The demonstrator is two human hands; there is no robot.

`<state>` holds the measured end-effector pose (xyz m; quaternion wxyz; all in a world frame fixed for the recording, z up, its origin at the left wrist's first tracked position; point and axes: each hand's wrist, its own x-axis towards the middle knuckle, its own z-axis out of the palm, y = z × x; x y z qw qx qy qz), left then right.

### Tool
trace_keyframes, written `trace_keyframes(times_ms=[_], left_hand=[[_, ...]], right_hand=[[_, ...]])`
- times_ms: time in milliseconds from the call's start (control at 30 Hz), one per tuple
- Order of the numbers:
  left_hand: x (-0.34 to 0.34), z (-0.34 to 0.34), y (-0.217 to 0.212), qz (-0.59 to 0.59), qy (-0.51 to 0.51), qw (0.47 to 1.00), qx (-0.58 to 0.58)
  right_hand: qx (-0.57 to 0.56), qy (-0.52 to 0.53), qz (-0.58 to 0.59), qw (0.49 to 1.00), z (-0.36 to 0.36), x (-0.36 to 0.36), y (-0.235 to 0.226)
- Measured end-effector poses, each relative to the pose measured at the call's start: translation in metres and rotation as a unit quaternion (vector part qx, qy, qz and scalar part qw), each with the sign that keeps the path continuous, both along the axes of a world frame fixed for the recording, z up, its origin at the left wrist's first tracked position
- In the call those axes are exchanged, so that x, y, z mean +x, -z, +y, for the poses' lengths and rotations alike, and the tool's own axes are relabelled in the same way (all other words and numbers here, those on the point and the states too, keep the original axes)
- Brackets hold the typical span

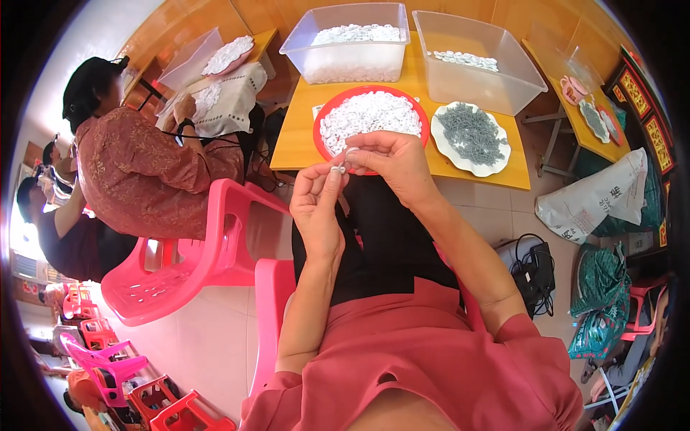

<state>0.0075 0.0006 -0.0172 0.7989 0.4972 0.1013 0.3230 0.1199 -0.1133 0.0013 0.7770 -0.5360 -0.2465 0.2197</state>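
Note:
My left hand and my right hand meet in front of the near rim of a red round tray. The left thumb and fingers pinch a small white plastic piece. Close beside it, my right fingertips are pinched together around something small and pale, too small to name for sure. The tray is heaped with similar small white pieces. To its right lies a white scalloped plate full of thin grey nail-like pins.
Two clear plastic bins with white pieces stand at the back of the yellow table. A person sits at left beside a pink chair. White sack, black cables and green bags lie at right.

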Motion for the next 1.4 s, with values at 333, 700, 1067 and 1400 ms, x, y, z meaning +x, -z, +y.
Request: trace_keyframes(times_ms=[333,700,1067,1400], left_hand=[[-0.008,-0.003,-0.012,0.006,0.007,0.999,-0.051],[-0.009,-0.002,-0.012,0.019,0.024,0.998,-0.057],[-0.003,-0.004,-0.007,0.038,0.023,0.999,-0.011],[-0.001,-0.007,-0.006,0.042,0.007,0.999,0.002]], right_hand=[[0.009,-0.013,0.128,0.992,-0.001,-0.007,-0.009],[-0.001,-0.009,0.061,0.998,-0.006,-0.012,-0.016],[0.021,-0.027,0.096,0.995,-0.010,-0.005,-0.007],[0.009,-0.050,0.098,0.994,-0.015,-0.004,-0.011]])
